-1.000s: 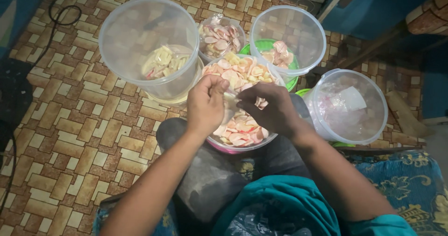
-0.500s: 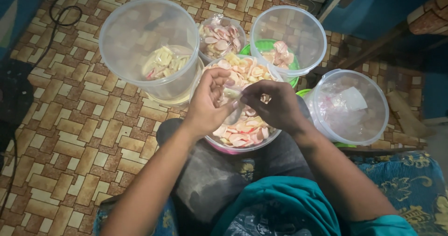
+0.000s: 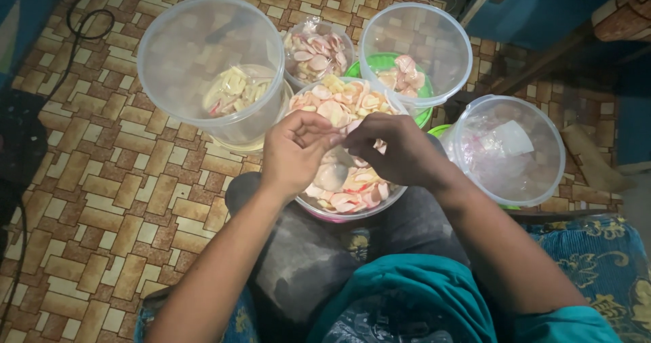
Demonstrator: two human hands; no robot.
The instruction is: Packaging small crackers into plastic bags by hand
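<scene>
Since the earlier frames, both hands have been drawn closer together over the middle bowl [image 3: 319,204], so that their fingertips now meet where a gap was seen before. At this moment the left hand [image 3: 293,154] and the right hand [image 3: 397,152] are held just above the heap of crackers [image 3: 346,106], thin curled discs in pink, cream and pale orange. Something small appears to be pinched between the narrowed fingers of both hands, though what it is cannot be told; a single cracker or a thin film is the likeliest judgement. Sorting or picking over the chips seems to be the step in hand, and a light, careful pinch would be called for, as such chips look brittle. Around the bowl, translucent plastic tubs are set on the tiled floor [image 3: 122,200]: a large round one [image 3: 169,78] to the left, a second [image 3: 441,78] over a green lid, and a third [image 3: 542,173] lined with clear plastic.
</scene>
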